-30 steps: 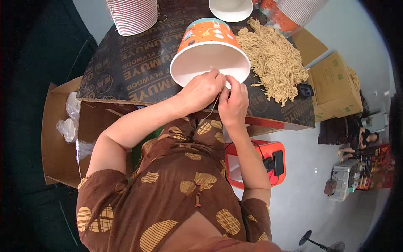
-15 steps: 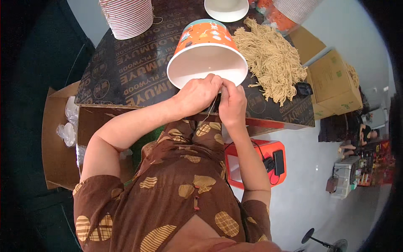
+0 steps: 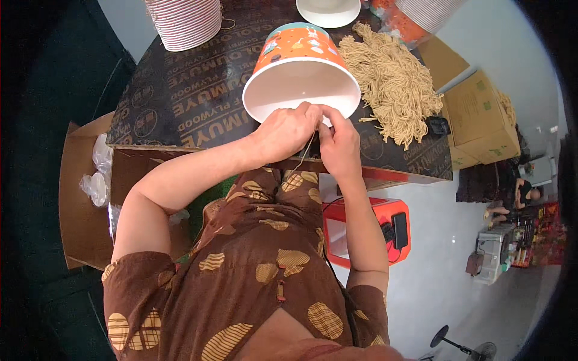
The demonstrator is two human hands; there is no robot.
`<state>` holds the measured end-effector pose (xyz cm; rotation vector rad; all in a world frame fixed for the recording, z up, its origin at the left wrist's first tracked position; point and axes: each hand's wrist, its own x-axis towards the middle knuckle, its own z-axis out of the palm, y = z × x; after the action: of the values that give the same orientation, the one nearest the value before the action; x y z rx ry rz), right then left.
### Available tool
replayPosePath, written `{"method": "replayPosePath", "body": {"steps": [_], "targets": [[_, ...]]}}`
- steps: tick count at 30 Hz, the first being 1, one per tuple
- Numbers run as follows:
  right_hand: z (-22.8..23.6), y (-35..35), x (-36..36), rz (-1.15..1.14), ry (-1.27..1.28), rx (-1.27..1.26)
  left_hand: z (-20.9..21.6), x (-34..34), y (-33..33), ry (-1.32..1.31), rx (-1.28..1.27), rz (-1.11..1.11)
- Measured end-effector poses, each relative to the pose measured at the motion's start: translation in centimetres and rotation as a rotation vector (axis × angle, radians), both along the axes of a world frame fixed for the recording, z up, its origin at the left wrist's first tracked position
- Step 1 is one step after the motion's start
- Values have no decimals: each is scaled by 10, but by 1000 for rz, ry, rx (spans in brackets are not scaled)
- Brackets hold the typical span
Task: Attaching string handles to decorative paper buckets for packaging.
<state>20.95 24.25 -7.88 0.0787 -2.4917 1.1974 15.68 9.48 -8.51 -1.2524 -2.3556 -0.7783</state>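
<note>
An orange paper bucket (image 3: 299,67) with a white inside lies tilted on the dark plywood table (image 3: 180,102), its mouth toward me. My left hand (image 3: 288,131) and my right hand (image 3: 337,139) meet at the bucket's near rim. Both pinch a thin tan string (image 3: 307,149) that hangs down between them. A heap of tan string pieces (image 3: 394,81) lies just right of the bucket.
A stack of striped paper cups (image 3: 183,21) stands at the table's far left, a white lid (image 3: 328,11) at the far middle. Cardboard boxes sit at left (image 3: 78,198) and right (image 3: 481,120). A red stool (image 3: 367,231) stands below the table's edge.
The bucket has tipped slightly and both hands shifted along its near rim, still working the string; the view has moved a little.
</note>
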Motion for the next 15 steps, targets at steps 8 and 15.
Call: {"method": "replayPosePath", "body": {"steps": [8,15], "targets": [[-5,6,-1,-15,16,1,-1,0,0,-50,-34,33],[-13,0,0,-74,108,-17,1,0,-1,-77,41,19]]}}
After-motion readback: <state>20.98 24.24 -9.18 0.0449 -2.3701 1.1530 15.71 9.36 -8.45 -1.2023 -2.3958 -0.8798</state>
